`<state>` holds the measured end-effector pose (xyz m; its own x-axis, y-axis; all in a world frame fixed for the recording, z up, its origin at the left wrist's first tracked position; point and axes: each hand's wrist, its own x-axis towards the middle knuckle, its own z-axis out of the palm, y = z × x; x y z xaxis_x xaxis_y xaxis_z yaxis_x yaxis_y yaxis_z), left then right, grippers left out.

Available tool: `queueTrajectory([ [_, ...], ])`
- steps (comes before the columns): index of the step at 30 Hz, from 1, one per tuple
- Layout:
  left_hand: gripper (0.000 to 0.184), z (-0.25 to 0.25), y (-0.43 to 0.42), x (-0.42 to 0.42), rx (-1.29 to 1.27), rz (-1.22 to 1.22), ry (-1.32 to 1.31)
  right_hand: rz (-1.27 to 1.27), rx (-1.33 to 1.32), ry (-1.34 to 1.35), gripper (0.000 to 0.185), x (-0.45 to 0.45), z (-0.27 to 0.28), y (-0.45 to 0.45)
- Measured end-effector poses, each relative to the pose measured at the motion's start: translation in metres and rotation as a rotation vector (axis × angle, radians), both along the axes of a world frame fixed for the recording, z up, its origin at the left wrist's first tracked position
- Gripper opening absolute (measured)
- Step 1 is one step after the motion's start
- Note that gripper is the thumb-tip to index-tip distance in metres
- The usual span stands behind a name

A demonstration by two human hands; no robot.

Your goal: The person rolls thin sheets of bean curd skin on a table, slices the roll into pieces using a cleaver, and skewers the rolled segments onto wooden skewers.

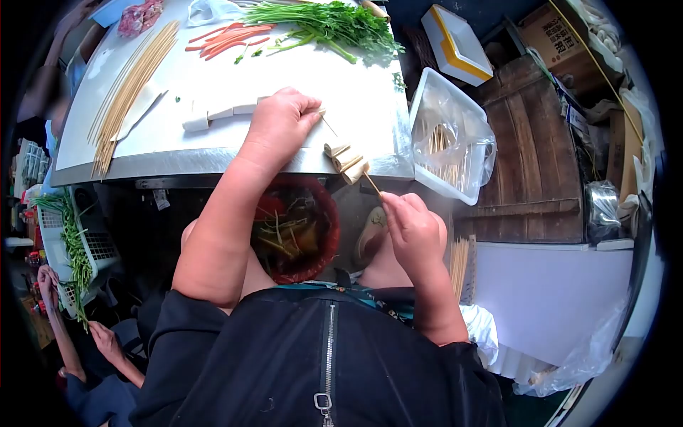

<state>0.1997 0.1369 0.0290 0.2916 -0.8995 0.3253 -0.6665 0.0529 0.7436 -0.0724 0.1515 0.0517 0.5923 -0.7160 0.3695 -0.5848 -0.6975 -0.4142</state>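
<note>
A thin wooden skewer carries several rolled pale pieces [346,164] past the table's front edge. My right hand [413,231] pinches its lower end. At the upper end, my left hand [284,124] has thumb and fingers pressed together on the skewer's tip. Just behind my left wrist, a row of white rolled pieces [220,112] lies on the white table [235,158]. A bundle of bare skewers [135,92] lies at the table's left, beside a knife [139,112].
Orange-red strips [228,39] and leafy greens [327,25] lie at the back. A white bin [469,188] with skewers stands right of the table. Below is a red basket [331,228]. At lower left, another person's hands [107,341] are near green stalks [75,249].
</note>
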Motion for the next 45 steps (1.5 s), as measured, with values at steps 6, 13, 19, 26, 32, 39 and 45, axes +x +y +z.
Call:
queueTrajectory([
  [6, 0.021, 0.004, 0.001, 0.000, 0.041, -0.029, -0.007, 0.041, 0.020, -0.009, 0.016, 0.012, -0.002, -0.008],
  [13, 0.023, -0.006, 0.000, 0.008, 0.003, -0.076, -0.037, 0.059, -0.009, -0.032, 0.012, 0.033, -0.017, -0.029],
  [19, 0.074, 0.025, 0.033, -0.055, 0.039, -0.064, 1.192, 0.018, 0.050, -0.380, 0.012, 0.016, -0.010, -0.008],
  [26, 0.051, 0.010, 0.037, -0.108, -0.183, -0.061, 1.582, 0.126, 0.036, -0.388, 0.014, -0.008, -0.019, 0.032],
  [32, 0.044, 0.019, 0.045, -0.138, -0.200, -0.098, 1.572, 0.149, -0.074, -0.368, 0.016, -0.037, -0.017, 0.039],
  [39, 0.038, 0.028, 0.048, -0.161, -0.111, -0.070, 1.528, 0.189, 0.097, -0.458, 0.022, -0.065, -0.022, 0.048],
  [45, 0.037, 0.031, 0.058, -0.095, -0.085, -0.087, 1.455, -0.511, 0.133, -0.524, 0.021, -0.200, -0.098, 0.000],
])
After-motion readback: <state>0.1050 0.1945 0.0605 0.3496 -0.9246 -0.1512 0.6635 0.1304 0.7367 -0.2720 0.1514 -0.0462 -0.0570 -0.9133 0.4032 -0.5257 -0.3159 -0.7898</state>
